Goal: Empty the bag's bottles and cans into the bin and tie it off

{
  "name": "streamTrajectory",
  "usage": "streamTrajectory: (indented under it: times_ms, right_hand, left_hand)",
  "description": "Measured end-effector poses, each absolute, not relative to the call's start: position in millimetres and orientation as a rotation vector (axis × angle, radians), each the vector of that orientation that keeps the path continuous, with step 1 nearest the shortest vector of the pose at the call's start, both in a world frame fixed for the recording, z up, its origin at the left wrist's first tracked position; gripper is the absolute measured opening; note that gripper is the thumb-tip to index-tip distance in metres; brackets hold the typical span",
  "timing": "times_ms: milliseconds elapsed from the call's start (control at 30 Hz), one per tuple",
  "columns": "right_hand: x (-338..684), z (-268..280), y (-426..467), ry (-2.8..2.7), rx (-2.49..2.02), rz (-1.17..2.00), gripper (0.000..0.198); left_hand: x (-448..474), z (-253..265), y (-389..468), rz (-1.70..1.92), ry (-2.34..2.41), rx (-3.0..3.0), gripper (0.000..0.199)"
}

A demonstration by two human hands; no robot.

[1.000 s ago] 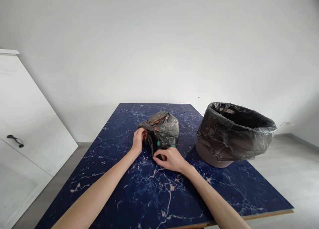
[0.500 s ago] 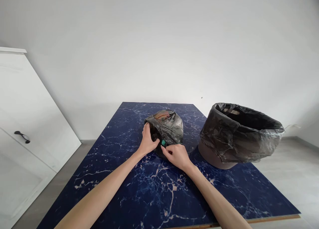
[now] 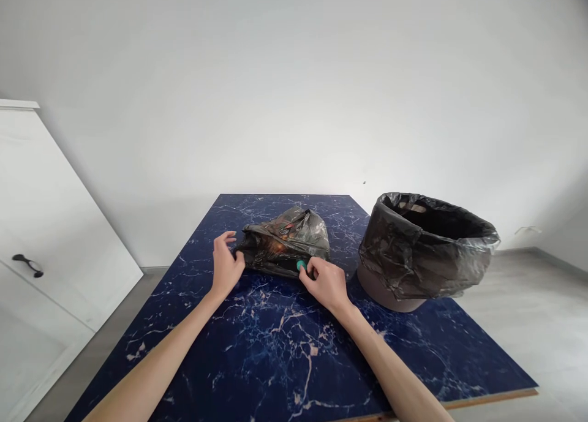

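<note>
Left hand (image 3: pixel 226 267) now farther left, stretching black bag (image 3: pixel 307 232) wider: fingers parted, thumb seemingly pinching edge. Right hand (image 3: pixel 328 281): fingers curled, pinching edge beside teal piece (image 3: pixel 300 264).

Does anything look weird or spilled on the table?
I see nothing spilled. The oddest thing is the liner on the bin: it hangs baggy outside, not snug. The black bag is crumpled too, but thin plastic does that.

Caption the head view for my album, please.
Left hand and right hand on a crumpled black bag beside a bag-lined bin.
</note>
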State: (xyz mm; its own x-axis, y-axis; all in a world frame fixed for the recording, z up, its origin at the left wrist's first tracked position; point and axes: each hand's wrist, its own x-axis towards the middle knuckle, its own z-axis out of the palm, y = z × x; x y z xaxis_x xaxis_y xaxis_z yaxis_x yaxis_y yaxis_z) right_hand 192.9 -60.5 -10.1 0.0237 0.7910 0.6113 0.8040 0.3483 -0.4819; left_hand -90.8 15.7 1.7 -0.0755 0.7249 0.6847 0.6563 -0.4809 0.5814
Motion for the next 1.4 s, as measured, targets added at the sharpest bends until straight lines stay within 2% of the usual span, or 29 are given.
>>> streamTrajectory:
  times_ms: [200, 333, 500, 600, 733, 1000, 1267, 1400]
  right_hand:
    - [196, -8, -56, -1.649, -1.354, -0.069, 0.021]
    - [196, -7, -54, -1.581, -1.325, -0.04, 0.02]
    - [197, -8, -52, -1.446, -1.35, 0.035, 0.027]
    - [202, -12, -48, -1.367, -1.365, 0.09, 0.029]
    - [209, -17, -40, -1.332, -1.341, 0.253, 0.026]
    - [187, -9, -54, -1.681, -1.038, 0.593, 0.021]
    - [179, -2, -71, -1.862, -1.035, 0.578, 0.023]
    - [180, -5, -70, -1.832, -1.06, 0.578, 0.022]
  left_hand:
    - [-95, 21, 5, 1.876, 1.535, 2.034, 0.034]
    - [-63, 30, -25, 1.586, 1.23, 2.36, 0.007]
    - [-39, 31, -49, 0.975, 0.894, 2.543, 0.023]
    - [-41, 24, -46, 0.815, 0.945, 2.618, 0.026]
    - [-47, 13, -35, 0.833, 1.107, 2.61, 0.033]
    - [-46, 10, -32, 0.974, 1.211, 2.634, 0.03]
    - [-43, 18, -40, 1.138, 1.067, 2.677, 0.02]
    - [-38, 21, -48, 1.037, 0.876, 2.756, 0.018]
